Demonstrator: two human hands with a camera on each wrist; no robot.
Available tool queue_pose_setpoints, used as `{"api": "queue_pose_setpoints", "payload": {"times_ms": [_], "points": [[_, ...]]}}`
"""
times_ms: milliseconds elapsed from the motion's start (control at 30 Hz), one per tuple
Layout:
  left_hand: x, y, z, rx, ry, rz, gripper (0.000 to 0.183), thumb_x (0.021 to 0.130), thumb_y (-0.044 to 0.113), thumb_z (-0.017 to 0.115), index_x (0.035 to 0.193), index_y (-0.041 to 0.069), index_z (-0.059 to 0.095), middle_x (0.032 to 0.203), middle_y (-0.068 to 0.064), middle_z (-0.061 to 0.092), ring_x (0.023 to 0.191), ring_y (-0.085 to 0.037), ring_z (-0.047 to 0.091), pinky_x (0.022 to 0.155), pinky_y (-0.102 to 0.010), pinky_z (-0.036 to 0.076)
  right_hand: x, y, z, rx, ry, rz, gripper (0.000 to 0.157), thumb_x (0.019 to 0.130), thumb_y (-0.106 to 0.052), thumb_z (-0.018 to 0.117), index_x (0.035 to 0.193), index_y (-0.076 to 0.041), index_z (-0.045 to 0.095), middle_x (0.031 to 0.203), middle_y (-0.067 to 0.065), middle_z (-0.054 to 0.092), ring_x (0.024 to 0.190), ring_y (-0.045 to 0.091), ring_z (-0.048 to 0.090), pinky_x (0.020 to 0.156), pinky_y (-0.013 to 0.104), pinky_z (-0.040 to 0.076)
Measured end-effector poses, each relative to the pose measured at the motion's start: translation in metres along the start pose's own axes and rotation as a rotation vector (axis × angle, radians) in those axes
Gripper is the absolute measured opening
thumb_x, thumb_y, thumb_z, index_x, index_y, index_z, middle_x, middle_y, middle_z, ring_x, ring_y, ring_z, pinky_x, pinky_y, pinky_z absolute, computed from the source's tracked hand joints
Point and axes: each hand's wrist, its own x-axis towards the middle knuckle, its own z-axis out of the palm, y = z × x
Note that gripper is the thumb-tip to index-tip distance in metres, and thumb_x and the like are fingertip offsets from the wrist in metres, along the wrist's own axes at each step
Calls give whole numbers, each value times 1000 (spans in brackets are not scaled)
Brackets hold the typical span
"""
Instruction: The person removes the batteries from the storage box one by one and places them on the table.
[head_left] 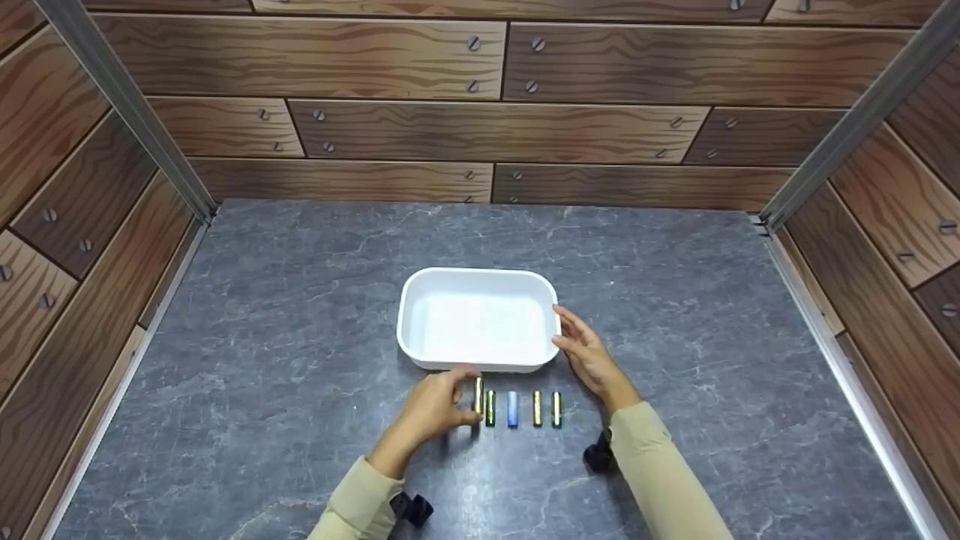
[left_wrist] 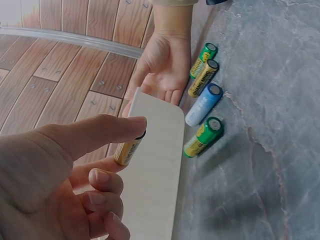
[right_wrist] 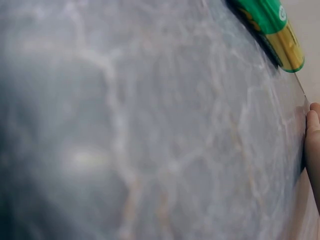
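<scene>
My left hand (head_left: 431, 405) pinches a gold battery (left_wrist: 128, 150) between thumb and index finger, the other fingers loosely bent. In the head view that battery is upright on the page, just left of a row of batteries. The row holds a green-and-gold battery (head_left: 490, 409), a blue battery (head_left: 513, 409), a gold battery (head_left: 537, 409) and another green-and-gold battery (head_left: 556, 410). Behind them stands a white rectangular container (head_left: 480, 363). My right hand (head_left: 592, 364) touches its right end, thumb and index fingertips at the rim. In the right wrist view only part of a hand (right_wrist: 313, 135) shows.
A grey marbled tabletop (head_left: 300, 315) lies under everything. Wood-patterned panels (head_left: 390, 131) rise at the back and both sides, with metal rails (head_left: 847, 375) along the table's side edges. Dark wrist devices (head_left: 598, 455) sit under both forearms.
</scene>
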Motion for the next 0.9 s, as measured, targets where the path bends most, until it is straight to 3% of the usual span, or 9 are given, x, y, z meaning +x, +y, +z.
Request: {"api": "queue_pose_setpoints", "payload": {"times_ms": [333, 600, 900], "points": [[-2, -7, 5, -18, -11, -25, 52, 67, 18, 84, 115, 13, 65, 65, 1, 51, 55, -6, 35, 51, -20, 27, 0, 2, -2, 9, -27, -17, 55, 89, 6, 55, 139, -12, 41, 120, -13, 59, 114, 1, 55, 99, 16, 42], [-5, -15, 11, -32, -14, -40, 55, 66, 14, 84, 117, 11, 64, 62, 6, 46, 54, -5, 35, 50, -19, 27, 0, 1, -2, -2, -17, -9, 65, 89, 7, 55, 148, 1, 29, 123, -11, 56, 116, 0, 54, 99, 15, 42], [-7, -24, 19, 76, 16, -89, 54, 64, 14, 84, 115, 11, 66, 64, 3, 50, 57, -9, 40, 51, -23, 30, 0, 3, -3, 0, -37, -23, 62, 90, 6, 54, 147, -2, 31, 122, -13, 58, 116, 0, 55, 99, 15, 43]]}}
